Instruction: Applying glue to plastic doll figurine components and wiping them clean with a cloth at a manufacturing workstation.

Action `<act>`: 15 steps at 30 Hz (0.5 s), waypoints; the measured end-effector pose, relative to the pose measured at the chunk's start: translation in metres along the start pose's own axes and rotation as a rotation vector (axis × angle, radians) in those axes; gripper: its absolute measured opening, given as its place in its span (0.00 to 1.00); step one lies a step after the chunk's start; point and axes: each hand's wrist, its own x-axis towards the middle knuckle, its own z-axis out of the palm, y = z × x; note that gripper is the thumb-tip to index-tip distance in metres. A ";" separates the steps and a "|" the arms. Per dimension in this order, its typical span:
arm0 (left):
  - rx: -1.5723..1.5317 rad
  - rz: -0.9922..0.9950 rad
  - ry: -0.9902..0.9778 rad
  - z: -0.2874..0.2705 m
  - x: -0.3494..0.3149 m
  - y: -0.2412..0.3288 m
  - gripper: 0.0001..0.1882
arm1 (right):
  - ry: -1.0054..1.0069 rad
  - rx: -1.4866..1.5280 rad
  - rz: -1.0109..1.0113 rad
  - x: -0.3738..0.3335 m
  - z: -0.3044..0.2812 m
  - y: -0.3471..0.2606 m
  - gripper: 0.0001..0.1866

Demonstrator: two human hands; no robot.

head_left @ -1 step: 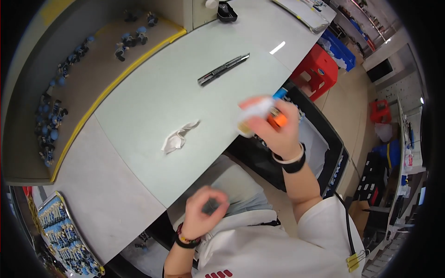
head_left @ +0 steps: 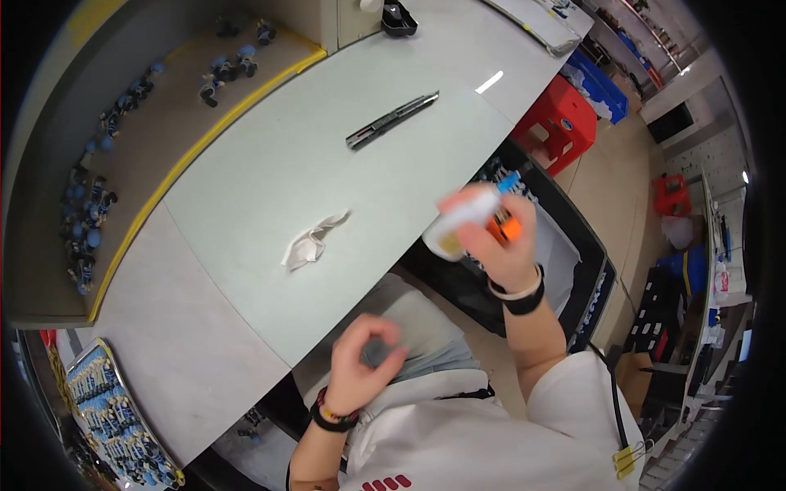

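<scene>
My right hand [head_left: 516, 260] is wrapped round a white plastic bottle [head_left: 472, 215] with a blue tip, held over the near right edge of the table. An orange piece [head_left: 508, 230] with dark marks shows between the fingers beside the bottle; how it is joined is hidden. Over my lap hangs my left hand [head_left: 354, 367], fingers curved, a gap between thumb and fingertips, slightly blurred. Nothing shows in it. Nearest to both on the table lies a crumpled white tissue [head_left: 308, 246]. Farther back rests a dark utility knife [head_left: 391, 121].
Small blue figures [head_left: 92, 204] stand in a yellow-edged booth [head_left: 176, 159] at left. A tray [head_left: 119, 413] holds rows more. Below my right hand is a black crate [head_left: 602, 245]. A red stool [head_left: 565, 119] and a black box [head_left: 399, 20] stand farther off.
My right hand has moved slightly down and to the right with the bottle. My left hand has risen a little, its thumb and fingertips farther apart.
</scene>
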 end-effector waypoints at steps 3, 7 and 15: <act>-0.074 -0.109 -0.017 0.031 0.024 -0.009 0.15 | -0.177 -0.006 0.201 -0.047 -0.021 0.016 0.09; -0.191 -0.417 -0.440 0.051 0.026 -0.059 0.14 | -0.343 0.063 0.565 -0.098 -0.022 0.053 0.08; -0.415 -0.754 -0.221 0.044 0.036 -0.080 0.16 | 0.019 0.342 0.877 -0.096 -0.016 0.121 0.14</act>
